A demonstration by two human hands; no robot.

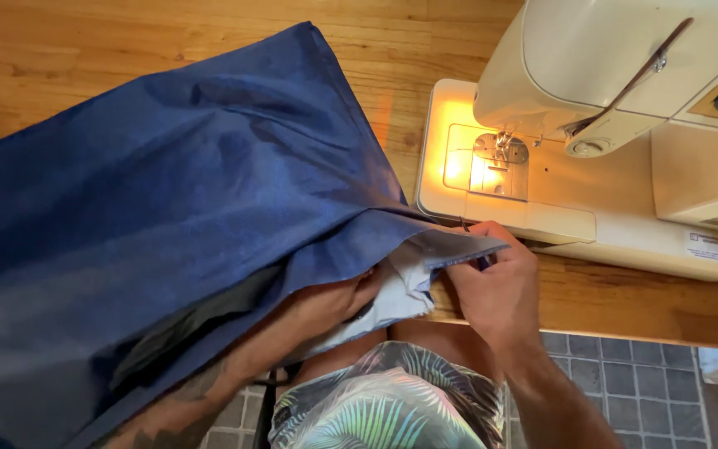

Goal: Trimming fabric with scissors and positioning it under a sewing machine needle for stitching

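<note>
Mostly, the left two thirds of the frame were filled by a big sheet of dark blue fabric (151, 191), draped over a wooden table (60, 50) and hanging off its near edge toward the lower left. Its surface lay in broad soft folds, with one corner reaching up to the top centre.

Near the lower middle, the left hand (338, 303) was tucked under the fabric's edge, the forearm running down to the bottom left; only part of the hand showed, its fingers curled against a paler blue layer (392, 295) bunched beneath the dark cloth, though how firmly they gripped could not be told.

Just right of that, the right hand (496, 287) sat at centre, its fingers pressed together in a pinch on the folded corner of the fabric, where the paler underside was turned up. That corner lay at the table's near edge, just in front of the machine's base.

At the upper right stood a cream sewing machine (625, 75), its lamp casting a warm glow over the needle plate (492, 162). Below, patterned shorts (384, 399) and a grey tiled floor (625, 374) showed at the bottom right.
</note>
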